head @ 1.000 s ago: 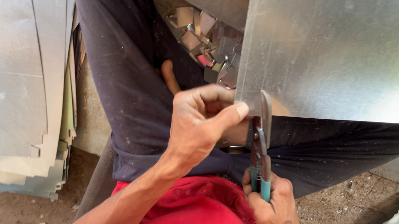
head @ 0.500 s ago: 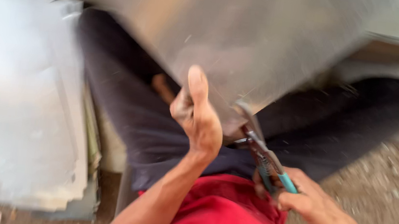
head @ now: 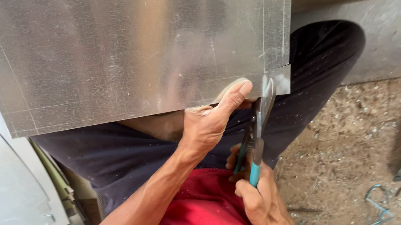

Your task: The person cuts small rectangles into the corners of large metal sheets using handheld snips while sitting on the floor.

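Head view — metal sheet (head: 118, 43) over lap

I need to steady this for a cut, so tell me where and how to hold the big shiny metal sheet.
Grip the large shiny galvanised metal sheet on its near bottom edge, coming from below, just left of the teal-handled tin snips. That edge is free and within reach, and the left hand already pinches there, thumb on top. Holding beside the cut line probably keeps the thin sheet from flexing. The right hand works the snips.
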